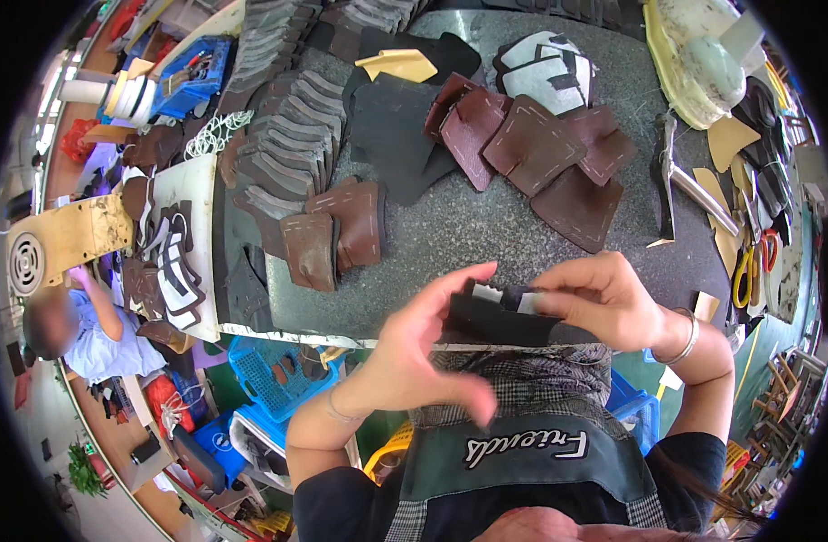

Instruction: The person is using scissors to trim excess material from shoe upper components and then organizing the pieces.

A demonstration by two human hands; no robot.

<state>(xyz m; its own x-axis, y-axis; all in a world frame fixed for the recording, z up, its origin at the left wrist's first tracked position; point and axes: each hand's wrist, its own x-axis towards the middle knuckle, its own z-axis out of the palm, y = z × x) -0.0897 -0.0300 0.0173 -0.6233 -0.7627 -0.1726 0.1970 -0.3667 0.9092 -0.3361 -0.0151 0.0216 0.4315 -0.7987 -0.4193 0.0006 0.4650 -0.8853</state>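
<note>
Both hands meet at the table's (pixel 486 230) near edge: right hand (pixel 603 303) pinches the black leather piece (pixel 495 318), left hand (pixel 423 348) cups it, fingers loosely spread. Keeping the edges aligned and grip firm should help; brown stitched pieces (pixel 531 144) lie well apart.

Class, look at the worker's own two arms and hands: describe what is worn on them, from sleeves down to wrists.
Both forearms are bare, with dark short sleeves ending above the elbows. The right hand has a thin silvery bangle at its wrist. The left hand has a thin pale band round its wrist. No gloves on either.
</note>
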